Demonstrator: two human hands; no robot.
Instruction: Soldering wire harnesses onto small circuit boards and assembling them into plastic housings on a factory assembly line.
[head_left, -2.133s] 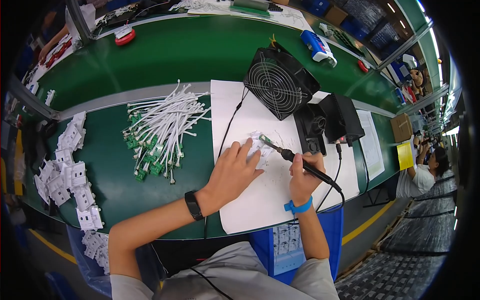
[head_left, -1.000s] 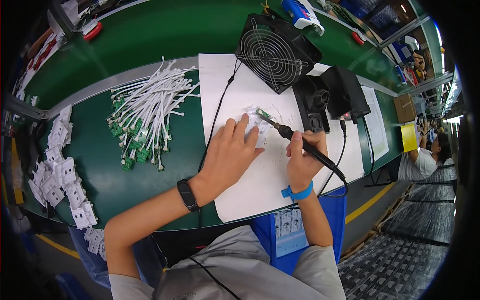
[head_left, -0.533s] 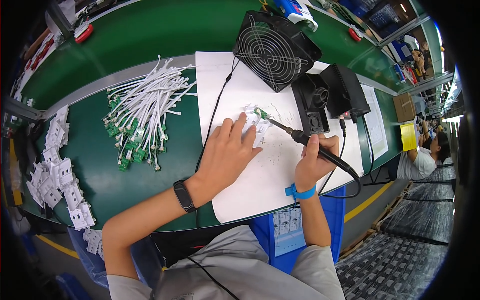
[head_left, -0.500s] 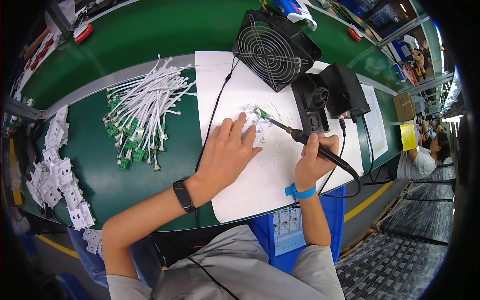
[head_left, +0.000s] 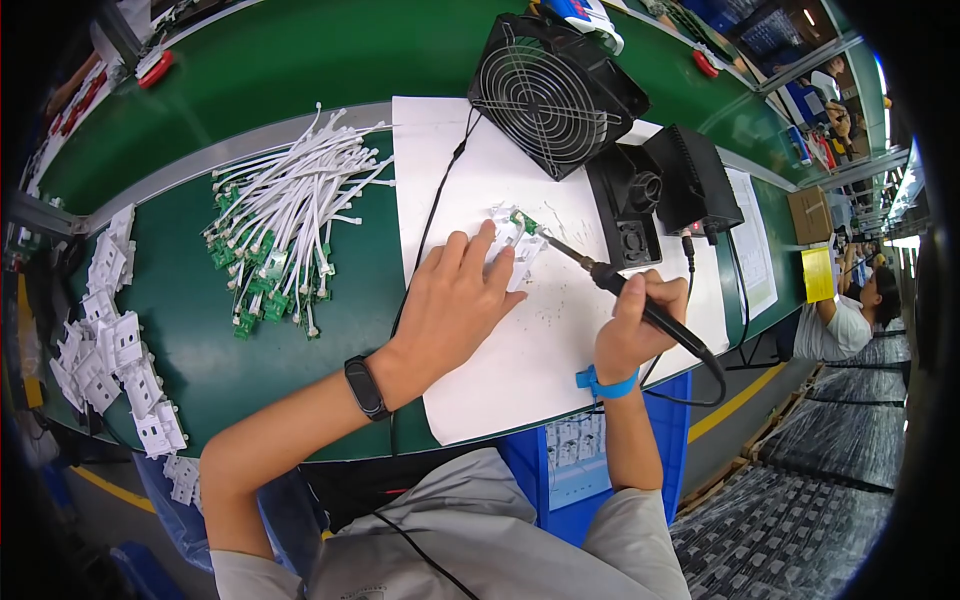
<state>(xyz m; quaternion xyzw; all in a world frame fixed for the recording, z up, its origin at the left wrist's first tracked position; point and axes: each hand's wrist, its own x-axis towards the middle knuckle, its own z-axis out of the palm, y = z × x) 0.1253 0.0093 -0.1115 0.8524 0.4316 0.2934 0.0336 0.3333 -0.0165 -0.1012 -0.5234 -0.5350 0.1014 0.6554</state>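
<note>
In front of one fan (head_left: pixel 535 105), on the sheet-covered green table (head_left: pixel 180 260), the left hand (head_left: pixel 452 308), fingers spread, touched one white part (head_left: pixel 525 257) with one green board (head_left: pixel 524 221); the right hand (head_left: pixel 642 325) gripped one soldering iron (head_left: pixel 606 279). One co-worker (head_left: pixel 835 330) was right of the fan.

Soldering iron (head_left: pixel 606 279) farther right than before

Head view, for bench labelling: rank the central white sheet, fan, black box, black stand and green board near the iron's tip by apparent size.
Largest first:
White sheet
Fan
Black box and black stand, too alike to rank
Green board
</note>
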